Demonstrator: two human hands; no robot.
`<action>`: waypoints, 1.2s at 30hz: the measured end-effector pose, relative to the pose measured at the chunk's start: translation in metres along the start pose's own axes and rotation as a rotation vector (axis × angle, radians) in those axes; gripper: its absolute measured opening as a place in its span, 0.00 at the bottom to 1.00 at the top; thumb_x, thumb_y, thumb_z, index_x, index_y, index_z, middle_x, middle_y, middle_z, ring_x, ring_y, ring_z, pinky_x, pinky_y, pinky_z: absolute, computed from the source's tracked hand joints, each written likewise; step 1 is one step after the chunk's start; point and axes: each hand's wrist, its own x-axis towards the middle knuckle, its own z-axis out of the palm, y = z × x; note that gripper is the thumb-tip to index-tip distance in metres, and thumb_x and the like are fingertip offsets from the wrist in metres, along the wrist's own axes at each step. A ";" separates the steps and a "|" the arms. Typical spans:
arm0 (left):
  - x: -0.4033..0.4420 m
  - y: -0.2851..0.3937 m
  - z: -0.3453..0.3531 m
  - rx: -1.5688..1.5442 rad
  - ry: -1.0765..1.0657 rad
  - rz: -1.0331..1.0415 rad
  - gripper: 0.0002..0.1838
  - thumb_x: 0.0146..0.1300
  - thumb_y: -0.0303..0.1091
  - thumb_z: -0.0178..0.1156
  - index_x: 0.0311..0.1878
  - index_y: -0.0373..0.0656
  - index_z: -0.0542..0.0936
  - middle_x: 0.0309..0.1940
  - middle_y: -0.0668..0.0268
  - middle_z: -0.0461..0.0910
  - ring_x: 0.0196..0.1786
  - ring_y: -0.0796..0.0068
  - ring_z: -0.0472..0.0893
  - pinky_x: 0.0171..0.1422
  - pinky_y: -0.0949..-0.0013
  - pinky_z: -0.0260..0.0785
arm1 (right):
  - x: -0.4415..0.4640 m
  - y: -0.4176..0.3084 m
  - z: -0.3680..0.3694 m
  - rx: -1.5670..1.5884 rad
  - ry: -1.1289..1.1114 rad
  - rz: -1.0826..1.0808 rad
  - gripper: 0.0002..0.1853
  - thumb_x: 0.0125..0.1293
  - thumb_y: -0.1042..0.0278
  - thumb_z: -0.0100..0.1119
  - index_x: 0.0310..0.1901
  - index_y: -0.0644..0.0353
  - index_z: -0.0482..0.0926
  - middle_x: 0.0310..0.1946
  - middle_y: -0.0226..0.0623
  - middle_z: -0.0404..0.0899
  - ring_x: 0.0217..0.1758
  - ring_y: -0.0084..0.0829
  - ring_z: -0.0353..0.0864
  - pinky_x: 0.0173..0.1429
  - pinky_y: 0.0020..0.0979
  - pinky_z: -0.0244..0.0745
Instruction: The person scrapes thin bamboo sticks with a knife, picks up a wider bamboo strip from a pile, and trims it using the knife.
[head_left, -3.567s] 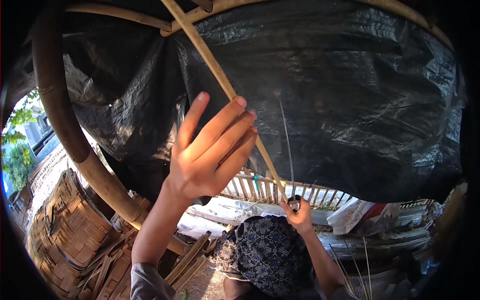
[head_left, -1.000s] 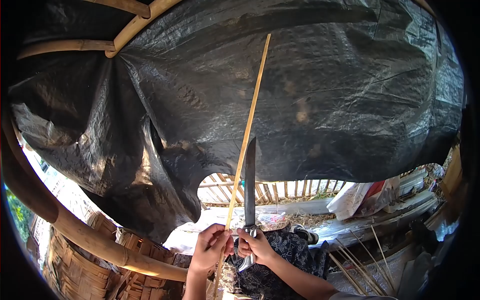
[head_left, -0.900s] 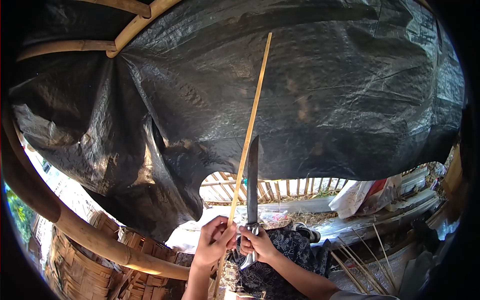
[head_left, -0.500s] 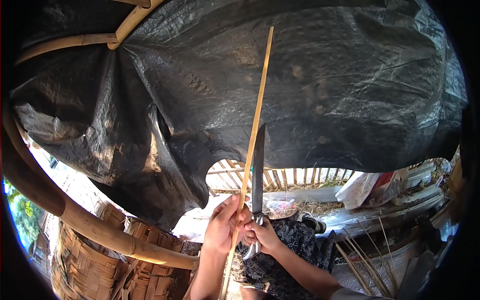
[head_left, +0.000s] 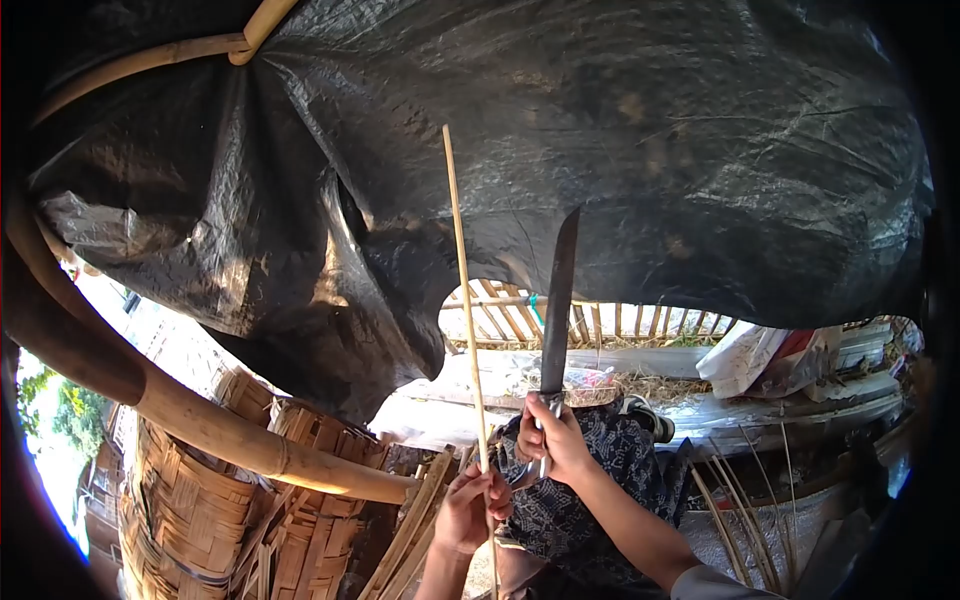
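A long, thin bamboo strip (head_left: 463,270) stands nearly upright in front of me, its top leaning slightly left. My left hand (head_left: 472,508) is closed around its lower part. To the right, my right hand (head_left: 553,440) grips the handle of a large knife (head_left: 562,300) with a long dark blade pointing up. The blade is apart from the strip. Both hands are above my lap, which is covered by dark patterned cloth (head_left: 605,480).
Black plastic sheeting (head_left: 650,170) hangs ahead. A thick bamboo pole (head_left: 220,440) crosses the left side, before woven bamboo baskets (head_left: 190,500). Split bamboo pieces (head_left: 405,540) lie beside my left arm. Thin sticks (head_left: 745,520) stand at the right, below a plastic bag (head_left: 770,360).
My left hand has moved down with the strip, whose top is now lower and further left. My right hand and the knife have shifted right and slightly up, away from the strip.
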 end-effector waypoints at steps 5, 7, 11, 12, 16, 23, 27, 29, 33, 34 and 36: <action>-0.005 -0.014 0.003 -0.002 0.150 0.039 0.06 0.67 0.30 0.47 0.39 0.42 0.73 0.22 0.69 0.67 0.21 0.83 0.59 0.22 0.82 0.53 | -0.002 0.002 0.000 -0.026 -0.005 -0.019 0.15 0.67 0.54 0.52 0.29 0.56 0.69 0.11 0.24 0.60 0.09 0.19 0.58 0.18 0.26 0.59; -0.005 -0.019 -0.005 -0.013 0.125 0.037 0.06 0.68 0.29 0.46 0.40 0.41 0.74 0.24 0.68 0.69 0.22 0.83 0.60 0.24 0.81 0.55 | -0.003 0.001 0.000 -0.034 -0.014 -0.041 0.16 0.67 0.52 0.50 0.29 0.56 0.69 0.11 0.24 0.60 0.09 0.18 0.57 0.18 0.26 0.59; -0.009 -0.029 -0.003 0.027 0.112 0.043 0.03 0.65 0.24 0.49 0.38 0.38 0.73 0.28 0.63 0.73 0.27 0.77 0.70 0.33 0.74 0.67 | -0.013 -0.010 -0.007 0.044 -0.156 -0.136 0.19 0.67 0.47 0.47 0.30 0.57 0.69 0.10 0.25 0.62 0.07 0.19 0.58 0.16 0.26 0.60; -0.013 -0.032 0.001 0.111 0.145 0.051 0.02 0.64 0.23 0.50 0.37 0.38 0.72 0.29 0.61 0.74 0.28 0.75 0.72 0.35 0.71 0.69 | -0.022 -0.018 -0.009 0.107 -0.220 -0.117 0.20 0.68 0.46 0.45 0.32 0.57 0.69 0.10 0.25 0.62 0.07 0.19 0.58 0.16 0.26 0.60; -0.025 -0.047 -0.013 0.153 0.110 -0.032 0.03 0.62 0.21 0.52 0.38 0.36 0.70 0.30 0.57 0.76 0.29 0.72 0.75 0.39 0.65 0.74 | -0.070 -0.047 -0.007 -0.029 -0.276 -0.160 0.23 0.69 0.43 0.36 0.37 0.58 0.66 0.12 0.29 0.63 0.08 0.22 0.60 0.17 0.28 0.61; -0.033 -0.067 0.005 0.089 0.111 -0.218 0.04 0.64 0.23 0.48 0.41 0.40 0.70 0.26 0.61 0.71 0.20 0.79 0.64 0.24 0.74 0.57 | -0.130 -0.075 -0.033 -0.537 -0.144 -0.273 0.18 0.66 0.55 0.53 0.38 0.65 0.67 0.16 0.38 0.70 0.16 0.25 0.70 0.22 0.27 0.67; -0.029 -0.077 -0.006 0.095 0.068 -0.304 0.07 0.68 0.29 0.46 0.44 0.38 0.71 0.23 0.64 0.68 0.19 0.81 0.62 0.23 0.76 0.56 | -0.138 -0.083 -0.048 -1.010 0.190 -0.245 0.10 0.57 0.70 0.63 0.32 0.63 0.71 0.16 0.33 0.72 0.16 0.23 0.72 0.23 0.25 0.67; -0.030 -0.082 -0.015 0.266 0.086 -0.256 0.10 0.68 0.30 0.46 0.43 0.33 0.72 0.24 0.64 0.71 0.20 0.82 0.65 0.25 0.76 0.59 | -0.139 -0.078 -0.067 -1.668 0.325 -0.435 0.14 0.53 0.65 0.68 0.29 0.63 0.72 0.15 0.32 0.71 0.15 0.27 0.72 0.23 0.26 0.67; -0.037 -0.079 -0.023 0.338 0.122 -0.207 0.12 0.68 0.32 0.45 0.41 0.31 0.72 0.23 0.61 0.72 0.19 0.80 0.65 0.24 0.76 0.60 | -0.146 -0.066 -0.066 -1.997 0.301 -0.382 0.19 0.50 0.54 0.69 0.27 0.63 0.74 0.14 0.34 0.75 0.18 0.34 0.78 0.26 0.28 0.73; -0.039 -0.077 -0.030 0.275 0.137 -0.236 0.12 0.69 0.34 0.44 0.41 0.33 0.73 0.22 0.64 0.72 0.18 0.81 0.64 0.23 0.77 0.57 | -0.147 -0.062 -0.066 -2.014 0.265 -0.378 0.23 0.50 0.44 0.66 0.26 0.60 0.75 0.12 0.33 0.75 0.16 0.36 0.79 0.25 0.30 0.75; -0.041 -0.075 -0.032 0.252 0.156 -0.256 0.12 0.68 0.34 0.45 0.42 0.36 0.73 0.23 0.66 0.72 0.18 0.82 0.63 0.23 0.78 0.56 | -0.149 -0.064 -0.049 -2.160 0.157 -0.278 0.27 0.49 0.39 0.65 0.28 0.60 0.76 0.12 0.34 0.74 0.17 0.37 0.78 0.25 0.31 0.74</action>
